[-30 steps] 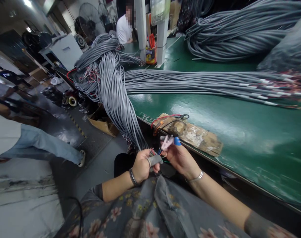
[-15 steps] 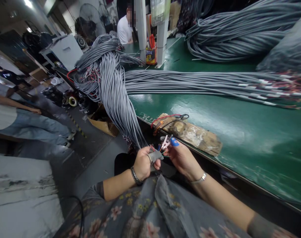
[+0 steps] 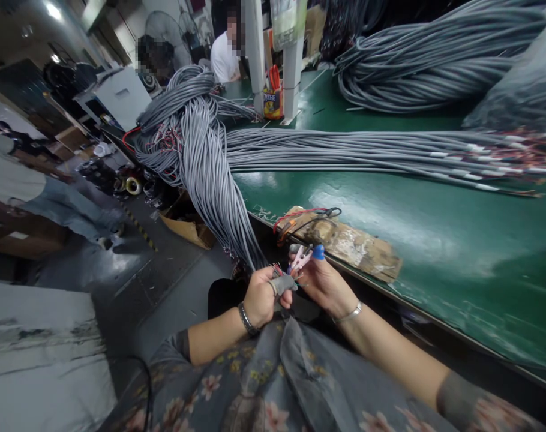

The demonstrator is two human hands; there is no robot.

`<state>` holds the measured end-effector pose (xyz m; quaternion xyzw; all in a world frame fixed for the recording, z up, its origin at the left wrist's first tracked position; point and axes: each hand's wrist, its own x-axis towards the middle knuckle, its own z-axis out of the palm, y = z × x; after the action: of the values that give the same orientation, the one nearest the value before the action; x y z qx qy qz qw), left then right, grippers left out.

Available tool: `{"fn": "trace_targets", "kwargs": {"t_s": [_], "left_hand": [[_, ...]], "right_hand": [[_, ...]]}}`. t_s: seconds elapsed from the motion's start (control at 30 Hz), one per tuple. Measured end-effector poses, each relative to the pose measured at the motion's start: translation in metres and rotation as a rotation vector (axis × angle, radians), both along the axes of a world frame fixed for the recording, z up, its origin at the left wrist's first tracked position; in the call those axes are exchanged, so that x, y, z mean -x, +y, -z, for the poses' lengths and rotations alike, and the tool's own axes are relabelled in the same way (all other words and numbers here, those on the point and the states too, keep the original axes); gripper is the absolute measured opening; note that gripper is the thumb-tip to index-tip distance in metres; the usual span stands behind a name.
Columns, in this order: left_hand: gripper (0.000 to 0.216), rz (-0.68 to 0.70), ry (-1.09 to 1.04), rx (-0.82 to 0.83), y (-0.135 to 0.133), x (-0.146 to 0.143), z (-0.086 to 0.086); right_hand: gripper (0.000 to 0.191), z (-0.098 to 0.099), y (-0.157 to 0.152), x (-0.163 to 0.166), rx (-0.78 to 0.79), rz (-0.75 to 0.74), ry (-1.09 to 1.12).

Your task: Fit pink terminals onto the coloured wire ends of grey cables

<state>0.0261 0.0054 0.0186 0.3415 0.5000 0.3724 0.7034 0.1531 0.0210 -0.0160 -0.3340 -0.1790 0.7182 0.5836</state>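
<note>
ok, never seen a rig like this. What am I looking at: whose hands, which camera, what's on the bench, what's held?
No robot here: these are one person's own two hands. Every picture comes from one camera worn on the head, looking forward and down.

The left hand pinches thin coloured wires. The right hand, with a blue cover on one digit, has a small pink tool in its grip; its exact type is too small to tell.

On the green bench lie a long row of grey cables, a thick grey coil and, along the near edge, a worn wooden board.
</note>
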Motion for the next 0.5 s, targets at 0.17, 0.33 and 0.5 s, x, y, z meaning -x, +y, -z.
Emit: {"fn": "trace_targets", "kwargs": {"t_s": [0.17,0.33,0.5], "left_hand": [[0.033,-0.004,0.011,0.013,0.001,0.000,0.003],[0.034,-0.010,0.001,-0.010,-0.002,0.003,0.005],[0.037,-0.022,0.028,-0.101,-0.007,0.011,0.012]], "right_hand": [[0.044,-0.001,0.000,0.003,-0.020,0.055,-0.026],[0.052,0.000,-0.005,0.002,-0.046,0.026,-0.014],[0.052,-0.004,-0.014,-0.006,-0.024,-0.125,0.026]]}}
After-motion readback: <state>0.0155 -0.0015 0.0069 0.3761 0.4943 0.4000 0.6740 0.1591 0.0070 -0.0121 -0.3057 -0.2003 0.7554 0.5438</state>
